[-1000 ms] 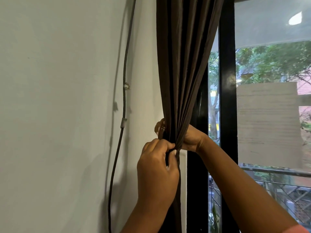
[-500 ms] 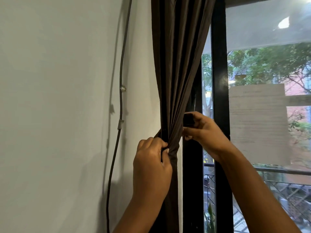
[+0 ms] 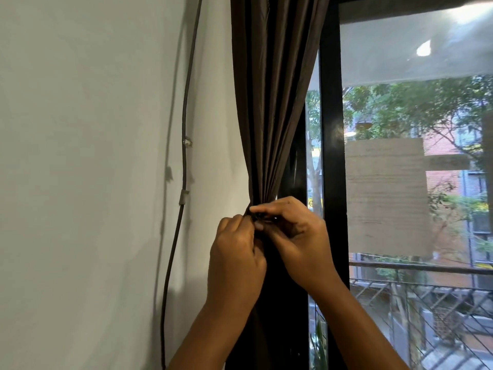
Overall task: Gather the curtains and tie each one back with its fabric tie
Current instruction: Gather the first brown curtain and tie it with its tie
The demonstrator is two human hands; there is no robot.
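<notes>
Fingers [image 3: 260, 209] of both hands pinching tie at bunched curtain [image 3: 269, 116], cable [image 3: 184, 161] on wall left, window frame [image 3: 330, 129] right.

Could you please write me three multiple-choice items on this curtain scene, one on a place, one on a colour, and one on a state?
1. Where does the thin grey cable run?
A. down the white wall, left of the curtain
B. across the window glass
C. over the balcony railing

2. What colour is the gathered, pleated fabric curtain?
A. white
B. dark brown
C. bright red

3. How do the hands stand at the curtain?
A. both hang idle
B. only one touches it
C. both pinch at the gathered waist

Answers:
1 A: the thin grey cable is clipped to the white wall.
2 B: the gathered, pleated fabric curtain is dark brown.
3 C: the left hand and right hand meet with curled fingers where the folds narrow.
</notes>
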